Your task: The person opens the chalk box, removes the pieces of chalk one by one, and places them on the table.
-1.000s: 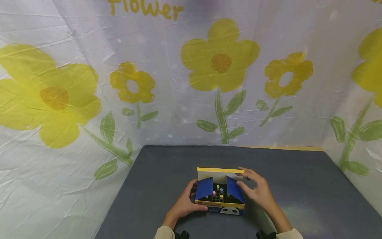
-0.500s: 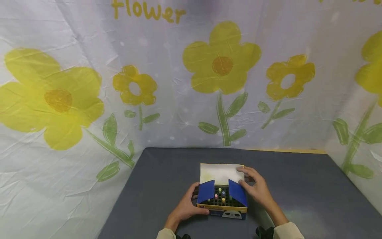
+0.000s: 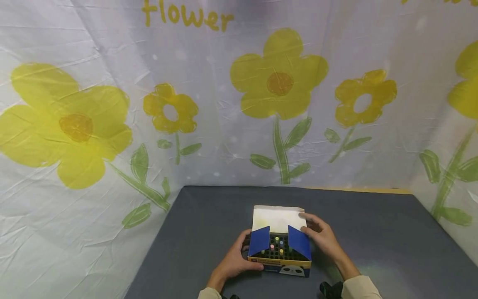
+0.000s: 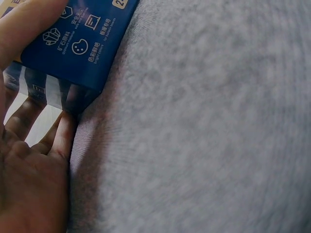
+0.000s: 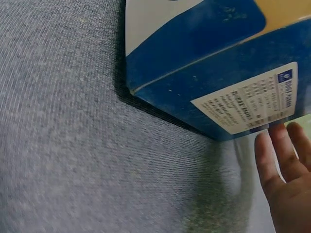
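Observation:
A blue and yellow chalk box with a panda face on its front stands on the dark table. Its lid is raised at the back, white inner side showing, and two blue side flaps slant upward. Several coloured chalk sticks poke out of a dark holder with holes. The left hand grips the box's left end, thumb along the front, fingers against the side. Beside the lid's right edge is the right hand, index finger touching the lid and thumb near the right flap. Its other fingers look extended in the right wrist view.
The grey table ends at the back against a white cloth printed with yellow flowers. A label is stuck on the box's right end. Pale sleeves and dark wrist cameras show at the lower edge.
The lid has swung back from nearly upright, so more of its white inside shows. The right fingers moved with it. The left hand keeps its hold, and the head view has shifted slightly.

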The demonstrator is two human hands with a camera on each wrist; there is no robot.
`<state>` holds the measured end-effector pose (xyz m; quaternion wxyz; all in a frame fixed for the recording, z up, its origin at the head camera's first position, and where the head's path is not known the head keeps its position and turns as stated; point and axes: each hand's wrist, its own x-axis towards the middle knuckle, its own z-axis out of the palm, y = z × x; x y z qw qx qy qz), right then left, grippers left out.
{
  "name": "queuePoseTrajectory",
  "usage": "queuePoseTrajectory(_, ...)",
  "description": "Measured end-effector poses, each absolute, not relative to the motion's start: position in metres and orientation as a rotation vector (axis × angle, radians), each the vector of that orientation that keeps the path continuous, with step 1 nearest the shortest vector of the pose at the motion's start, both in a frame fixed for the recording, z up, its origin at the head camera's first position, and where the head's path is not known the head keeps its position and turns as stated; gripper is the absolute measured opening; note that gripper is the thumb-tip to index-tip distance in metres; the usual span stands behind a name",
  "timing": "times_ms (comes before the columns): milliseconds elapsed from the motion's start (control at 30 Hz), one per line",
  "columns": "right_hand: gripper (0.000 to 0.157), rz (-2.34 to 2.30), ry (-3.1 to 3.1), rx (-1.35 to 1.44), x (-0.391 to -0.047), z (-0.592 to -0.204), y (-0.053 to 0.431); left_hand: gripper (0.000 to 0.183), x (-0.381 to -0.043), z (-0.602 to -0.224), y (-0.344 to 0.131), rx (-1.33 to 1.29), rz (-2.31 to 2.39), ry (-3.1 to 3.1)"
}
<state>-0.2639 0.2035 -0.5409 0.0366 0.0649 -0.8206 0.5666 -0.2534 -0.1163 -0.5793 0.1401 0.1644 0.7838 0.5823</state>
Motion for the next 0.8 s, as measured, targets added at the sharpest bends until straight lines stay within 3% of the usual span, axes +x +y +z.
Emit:
queuePoseTrajectory(400, 0.051, 2.119, -2.484, -0.006, -0.265, -0.543, 0.203, 0.097, -0.253, -0.58, -0.115, 0.529, 1.704, 2.268)
queuePoseTrajectory(600, 0.046, 1.922, -2.466, 0.12, -0.258, -0.537, 0.205, 0.1, -0.253, -0.577, -0.115, 0.535, 1.698, 2.245)
queuePoseTrajectory(800, 0.041, 1.795, -2.411, 0.254, -0.242, -0.531, 0.215, 0.113, -0.249, -0.575, -0.118, 0.524, 1.662, 2.265)
